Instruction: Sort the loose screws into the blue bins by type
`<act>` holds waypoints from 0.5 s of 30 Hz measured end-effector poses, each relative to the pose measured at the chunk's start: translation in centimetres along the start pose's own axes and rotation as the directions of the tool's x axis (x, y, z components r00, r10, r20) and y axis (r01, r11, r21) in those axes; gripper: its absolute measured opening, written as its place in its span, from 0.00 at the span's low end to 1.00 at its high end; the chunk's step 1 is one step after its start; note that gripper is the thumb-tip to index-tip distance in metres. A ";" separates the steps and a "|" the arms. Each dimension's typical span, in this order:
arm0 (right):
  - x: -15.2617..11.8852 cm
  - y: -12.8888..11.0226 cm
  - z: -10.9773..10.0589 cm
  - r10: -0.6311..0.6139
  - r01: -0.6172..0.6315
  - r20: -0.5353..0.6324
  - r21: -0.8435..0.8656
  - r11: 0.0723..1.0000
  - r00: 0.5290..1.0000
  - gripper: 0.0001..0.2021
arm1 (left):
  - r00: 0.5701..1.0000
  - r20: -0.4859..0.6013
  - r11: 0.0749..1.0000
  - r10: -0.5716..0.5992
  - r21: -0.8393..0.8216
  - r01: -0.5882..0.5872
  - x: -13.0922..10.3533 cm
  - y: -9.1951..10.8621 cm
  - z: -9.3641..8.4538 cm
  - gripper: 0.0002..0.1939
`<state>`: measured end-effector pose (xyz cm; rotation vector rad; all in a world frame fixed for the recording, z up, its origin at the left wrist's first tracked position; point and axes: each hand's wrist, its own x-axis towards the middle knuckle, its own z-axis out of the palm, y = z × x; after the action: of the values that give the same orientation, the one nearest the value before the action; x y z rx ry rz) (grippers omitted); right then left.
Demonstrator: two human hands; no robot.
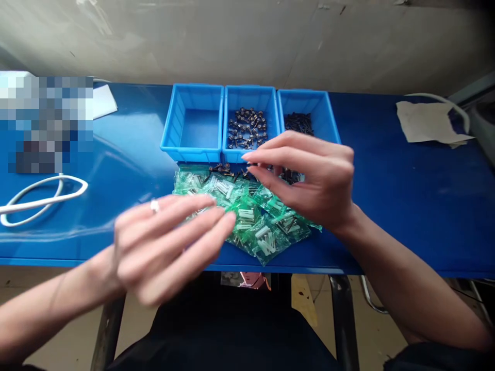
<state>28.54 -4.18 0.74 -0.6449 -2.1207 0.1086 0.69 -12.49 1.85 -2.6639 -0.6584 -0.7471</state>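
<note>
My left hand (170, 247) hovers over the near left side of a pile of green plastic packets (247, 219), its fingers stretched out and somewhat blurred. Nothing shows in it, though its palm side is hidden. My right hand (309, 175) is above the pile's right side, in front of the bins, with thumb and fingertips drawn into a pinch. Something small and dark shows by those fingertips, too unclear to name. Through the clear packets I see white plugs and screws. Loose screws (220, 168) lie between the packets and the bins, partly behind my right hand.
Three blue bins stand side by side: a bare left bin (197, 154), a middle bin (251, 93) with washer-headed screws, and a right bin (305, 95) with dark screws. A white cable (73, 193) lies left on the blue table (386, 206); paper (425, 123) lies right.
</note>
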 end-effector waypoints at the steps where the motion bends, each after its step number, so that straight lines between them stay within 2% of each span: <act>1: 0.1 -0.1 -0.2 0.062 -0.063 -0.045 -0.022 0.998 0.997 0.06 | 0.998 -0.013 0.997 0.063 0.052 -0.062 1.5 -1.9 0.4 0.16; 3: 0.3 0.2 -0.6 0.136 -0.157 -0.169 -0.118 0.981 0.976 0.05 | 0.997 -0.062 0.991 0.044 0.132 -0.036 4.2 -5.2 1.8 0.10; 4: 0.4 0.6 -0.9 0.158 -0.200 -0.223 -0.177 0.964 0.962 0.05 | 0.999 -0.021 0.989 0.034 0.143 -0.030 5.3 -6.4 2.6 0.09; 7: 0.3 2.5 -1.8 0.197 -0.314 -0.338 -0.339 0.887 0.920 0.05 | 0.994 0.092 0.983 -0.056 0.181 0.039 6.8 -8.5 4.8 0.14; 8: 0.3 3.0 -2.1 0.175 -0.308 -0.347 -0.381 0.872 0.922 0.07 | 0.991 0.108 0.982 -0.082 0.177 0.062 6.8 -8.8 5.3 0.16; 10: 0.2 3.7 -2.6 0.062 -0.195 -0.299 -0.438 0.878 0.952 0.10 | 0.990 0.096 0.985 -0.101 0.149 0.086 6.1 -9.0 6.1 0.17; 12: 0.2 3.5 -2.6 -0.087 0.013 -0.158 -0.421 0.907 0.984 0.09 | 0.994 0.084 0.992 -0.074 0.107 0.065 5.1 -9.1 6.4 0.15; 13: 0.2 3.2 -2.6 -0.162 0.125 -0.063 -0.393 0.911 0.985 0.08 | 0.996 0.078 0.995 -0.053 0.086 0.046 4.6 -9.2 6.5 0.14; 15: 0.1 2.1 -2.2 -0.258 0.286 0.124 -0.346 0.894 0.958 0.05 | 0.997 0.072 0.999 -0.020 0.036 0.017 3.9 -9.5 6.5 0.14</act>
<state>31.09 -2.64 1.46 -0.5498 -2.3039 -0.4303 1.56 -0.50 0.14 -2.6664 -0.7089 -0.6399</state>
